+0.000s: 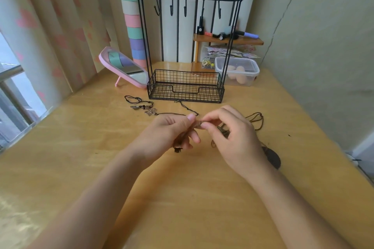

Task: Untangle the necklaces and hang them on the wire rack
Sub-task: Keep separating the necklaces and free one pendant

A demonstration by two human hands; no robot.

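A black wire rack [186, 91] with a mesh basket and several bare hooks on its top bar stands at the back of the wooden table [101, 147]. My left hand [172, 133] and my right hand [232, 137] meet above the table's middle, both pinching a brown cord necklace [197, 124]; its tassel end hangs below my left palm. More brown cord [256, 119] loops out behind my right hand, and a dark oval pendant [273, 157] lies beside my right wrist. A black cord necklace with a flower charm [150, 111] lies tangled left of the rack's front.
A pink tabletop mirror [125, 66] leans at the back left. A clear lidded plastic box [236, 70] sits right of the rack, under a small wooden shelf [228, 40] holding pens and small items. Curtains hang on the left, a wall on the right.
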